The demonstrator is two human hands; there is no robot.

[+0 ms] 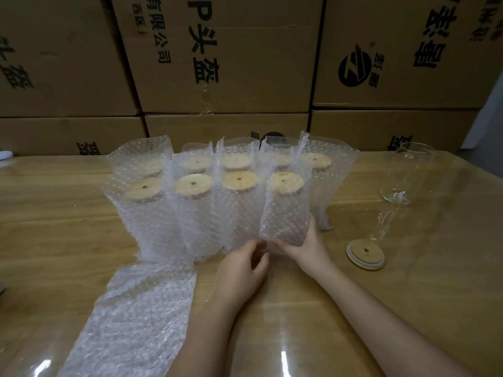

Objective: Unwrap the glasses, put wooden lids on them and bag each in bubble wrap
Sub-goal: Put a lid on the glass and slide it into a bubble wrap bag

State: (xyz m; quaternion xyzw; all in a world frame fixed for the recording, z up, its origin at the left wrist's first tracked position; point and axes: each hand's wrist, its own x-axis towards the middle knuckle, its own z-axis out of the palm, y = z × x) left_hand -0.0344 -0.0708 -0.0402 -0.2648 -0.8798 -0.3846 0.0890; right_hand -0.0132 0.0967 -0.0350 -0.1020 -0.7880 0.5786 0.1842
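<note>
Several glasses with round wooden lids stand in bubble-wrap bags in two rows at the middle of the table (408,295). My right hand (306,244) grips the bottom of the front right bagged glass (285,205). Just left of that bag's base, my left hand (242,265) hovers with loosely curled fingers and holds nothing. One bare clear glass (405,172) stands at the right. A glass straw (385,224) leans in front of it, beside a loose wooden lid (365,254). Flat bubble-wrap bags (130,317) lie at the front left.
Stacked cardboard boxes (231,63) with printed black characters form a wall right behind the table. The tabletop is wood-patterned and glossy with a glare spot near the front edge.
</note>
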